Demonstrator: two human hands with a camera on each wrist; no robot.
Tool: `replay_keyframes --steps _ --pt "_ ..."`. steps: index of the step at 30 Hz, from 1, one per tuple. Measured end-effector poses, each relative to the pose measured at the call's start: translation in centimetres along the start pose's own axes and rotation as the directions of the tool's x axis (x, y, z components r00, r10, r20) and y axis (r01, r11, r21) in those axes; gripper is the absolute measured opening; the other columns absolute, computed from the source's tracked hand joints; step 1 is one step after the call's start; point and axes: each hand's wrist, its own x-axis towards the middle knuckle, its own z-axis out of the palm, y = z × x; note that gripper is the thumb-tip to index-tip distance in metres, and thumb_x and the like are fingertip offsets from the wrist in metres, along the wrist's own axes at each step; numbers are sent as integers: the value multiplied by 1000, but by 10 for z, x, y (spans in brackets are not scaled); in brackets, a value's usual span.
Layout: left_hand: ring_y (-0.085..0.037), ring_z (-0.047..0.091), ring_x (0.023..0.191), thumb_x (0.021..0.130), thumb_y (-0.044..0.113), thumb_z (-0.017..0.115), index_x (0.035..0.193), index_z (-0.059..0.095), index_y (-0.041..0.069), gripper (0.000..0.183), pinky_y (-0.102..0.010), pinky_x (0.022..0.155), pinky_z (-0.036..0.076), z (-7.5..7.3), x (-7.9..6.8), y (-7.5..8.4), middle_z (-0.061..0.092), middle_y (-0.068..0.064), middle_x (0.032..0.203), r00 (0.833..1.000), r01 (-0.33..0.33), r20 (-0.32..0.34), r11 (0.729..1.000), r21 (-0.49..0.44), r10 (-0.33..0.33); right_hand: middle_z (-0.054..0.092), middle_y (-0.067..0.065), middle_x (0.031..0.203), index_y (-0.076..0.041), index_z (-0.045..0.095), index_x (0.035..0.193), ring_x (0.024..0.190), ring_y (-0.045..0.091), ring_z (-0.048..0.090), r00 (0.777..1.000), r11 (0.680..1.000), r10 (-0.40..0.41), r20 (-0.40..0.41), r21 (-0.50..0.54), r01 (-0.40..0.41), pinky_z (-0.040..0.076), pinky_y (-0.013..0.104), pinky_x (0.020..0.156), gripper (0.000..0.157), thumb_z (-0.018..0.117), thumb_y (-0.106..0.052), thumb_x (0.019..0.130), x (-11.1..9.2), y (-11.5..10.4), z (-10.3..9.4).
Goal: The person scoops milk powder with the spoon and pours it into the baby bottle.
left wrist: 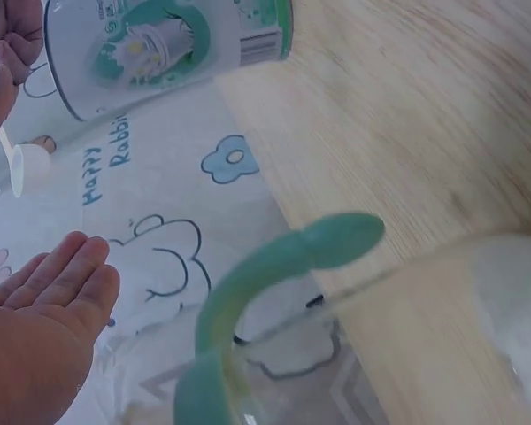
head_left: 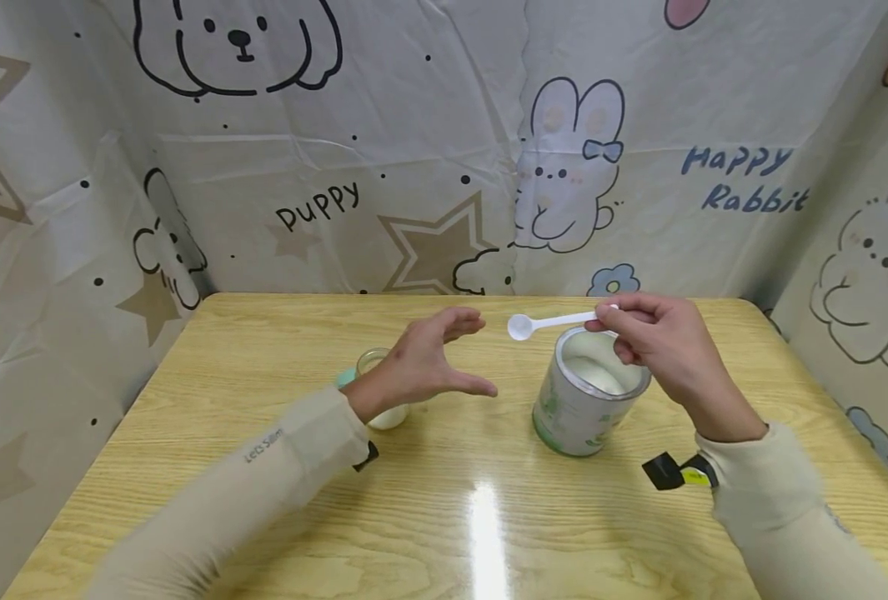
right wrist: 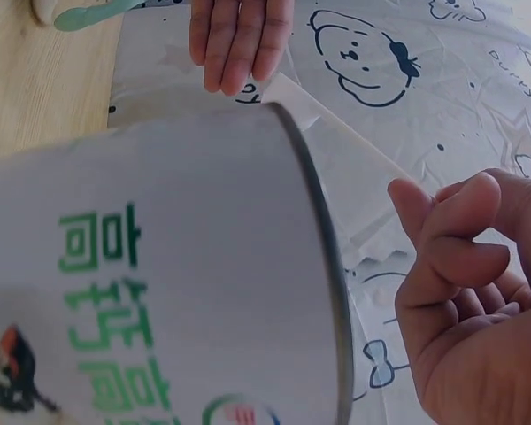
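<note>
My right hand (head_left: pixel 657 337) pinches the handle end of a white measuring scoop (head_left: pixel 521 327) above the rim of an open tin (head_left: pixel 574 417). Pale powder (head_left: pixel 595 375) shows inside the tin. The scoop's bowl points left, toward my left hand (head_left: pixel 432 358). That hand hovers in the air with fingers extended and thumb apart, holding nothing. Behind its wrist stands a glass jar (head_left: pixel 389 418) with whitish contents, partly hidden by the arm. In the left wrist view a curved green handle (left wrist: pixel 248 283) shows close by the glass.
The wooden table (head_left: pixel 278 517) carries the tin at right and the glass jar at left. A printed cloth (head_left: pixel 413 108) with cartoon animals hangs behind the table and at both sides.
</note>
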Motion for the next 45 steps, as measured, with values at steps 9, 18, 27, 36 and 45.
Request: replay_keyframes --steps 9,18,27,36,45 --pt "-21 49 134 65 25 96 142 48 6 93 -37 112 40 14 5 5 55 -7 143 999 7 38 1000 -18 -6 73 -12 86 -5 67 107 62 8 56 1000 1000 -13 -21 4 13 52 19 57 19 66 -22 99 -6 12 -17" --pt "-22 50 134 65 24 96 142 48 5 93 -35 112 40 22 10 8 55 -8 143 999 -6 34 1000 -30 7 72 -10 85 -5 66 103 63 8 56 998 999 -23 -56 -28 22 51 19 57 15 64 -20 100 -10 19 -31" --pt "-21 47 136 66 24 96 144 45 4 95 -35 113 39 37 18 12 53 -8 145 999 -26 43 999 -39 28 71 -14 85 -8 67 101 65 8 55 997 996 -40 -69 -88 34 51 18 58 14 63 -22 101 -14 29 -41" --pt "-22 45 138 68 24 95 146 43 4 96 -31 113 39 50 25 14 48 -9 150 998 -32 63 999 -5 33 70 -16 87 -1 65 109 71 8 56 997 987 -50 -61 -156 40 53 17 62 26 63 -26 100 -16 37 -46" --pt "-21 44 138 68 22 95 146 42 3 96 -22 111 37 64 33 16 47 -10 150 995 -63 74 997 -36 65 71 -14 87 -12 69 104 70 9 53 997 994 -45 -60 -106 39 50 17 59 12 64 -22 100 -18 44 -52"
